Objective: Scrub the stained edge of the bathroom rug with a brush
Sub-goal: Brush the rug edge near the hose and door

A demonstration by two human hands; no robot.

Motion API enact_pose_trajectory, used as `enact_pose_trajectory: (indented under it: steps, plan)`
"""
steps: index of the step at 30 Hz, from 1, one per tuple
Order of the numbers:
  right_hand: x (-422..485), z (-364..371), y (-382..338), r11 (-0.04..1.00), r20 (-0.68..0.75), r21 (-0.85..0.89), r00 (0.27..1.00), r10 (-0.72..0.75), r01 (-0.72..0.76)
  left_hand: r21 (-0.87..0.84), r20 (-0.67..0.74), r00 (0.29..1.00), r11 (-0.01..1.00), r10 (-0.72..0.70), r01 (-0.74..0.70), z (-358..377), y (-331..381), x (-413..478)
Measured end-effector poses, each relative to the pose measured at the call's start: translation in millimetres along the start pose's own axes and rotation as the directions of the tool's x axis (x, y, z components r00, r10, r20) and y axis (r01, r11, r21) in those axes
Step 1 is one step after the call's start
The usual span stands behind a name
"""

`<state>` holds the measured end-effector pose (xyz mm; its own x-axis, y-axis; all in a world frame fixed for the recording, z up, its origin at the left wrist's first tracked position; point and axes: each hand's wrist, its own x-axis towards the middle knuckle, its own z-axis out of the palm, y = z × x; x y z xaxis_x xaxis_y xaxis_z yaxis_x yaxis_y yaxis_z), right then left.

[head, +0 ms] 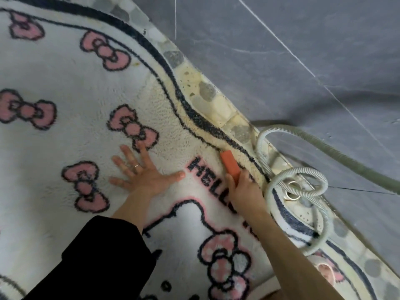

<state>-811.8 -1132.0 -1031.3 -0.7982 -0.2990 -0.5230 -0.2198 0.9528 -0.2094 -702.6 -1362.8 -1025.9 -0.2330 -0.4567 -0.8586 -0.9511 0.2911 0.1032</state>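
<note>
A white fluffy bathroom rug (65, 87) with pink bows and black lettering covers most of the floor. Its right edge (194, 105), along a dark border line, looks yellowish and stained. My right hand (244, 189) grips an orange brush (230, 163), which lies on the stained band beside the dark border. My left hand (138, 169) presses flat on the rug, fingers spread, just left of the lettering; a ring sits on one finger.
A strip of pebble mosaic floor (207, 94) runs along the rug's edge, below a grey tiled wall (281, 50). A coiled corrugated hose (303, 176) lies right of my right hand, over a floor drain (292, 191). A black sleeve (104, 256) covers my left forearm.
</note>
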Motion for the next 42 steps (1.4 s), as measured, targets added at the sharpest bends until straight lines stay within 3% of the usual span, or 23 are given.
enact_pose_trajectory:
  steps: [3,5,9,12,16,18,23,29,31,38,42]
  plan:
    - [-45,7,35,0.996,0.041,-0.053,0.996,0.075,-0.073,0.008,0.013,1.000,1.000,-0.022,0.022,-3,0,0]
    - [-14,5,4,0.995,0.040,-0.068,0.996,0.083,-0.080,0.004,0.005,1.000,1.000,-0.021,0.021,-3,0,-1]
    - [64,-14,-79,0.998,0.019,0.039,0.998,-0.059,0.059,-0.005,-0.022,1.000,1.000,-0.005,0.005,0,-2,3]
    - [37,-19,-41,0.995,0.010,-0.070,0.997,-0.074,0.074,0.003,-0.004,1.000,1.000,0.008,-0.008,-2,-4,2]
    - [-36,-10,22,0.991,0.069,-0.126,0.996,0.061,-0.051,0.005,0.010,1.000,1.000,-0.007,0.007,-5,-3,3]
    - [-9,-6,-2,0.990,0.047,-0.137,0.998,0.047,-0.040,-0.008,-0.002,1.000,1.000,-0.017,0.017,-4,-4,0]
    - [94,-16,-119,0.982,0.031,-0.099,0.987,-0.160,0.163,-0.001,-0.057,0.998,1.000,-0.016,0.016,2,-2,5]
    - [9,-25,-12,0.972,0.073,-0.217,0.994,-0.080,0.094,-0.009,-0.031,0.999,1.000,-0.008,0.008,-2,-4,3]
    - [0,-29,-6,0.965,0.126,-0.251,0.991,-0.050,0.081,-0.024,-0.036,0.999,1.000,-0.010,0.009,-3,-5,2]
    - [103,-10,-166,0.966,0.078,-0.067,0.966,-0.246,0.251,-0.034,-0.091,0.996,0.999,-0.024,0.021,2,-2,5]
    - [72,-19,-102,0.970,0.080,-0.120,0.976,-0.202,0.211,-0.039,-0.077,0.997,0.999,-0.011,0.008,3,-4,4]
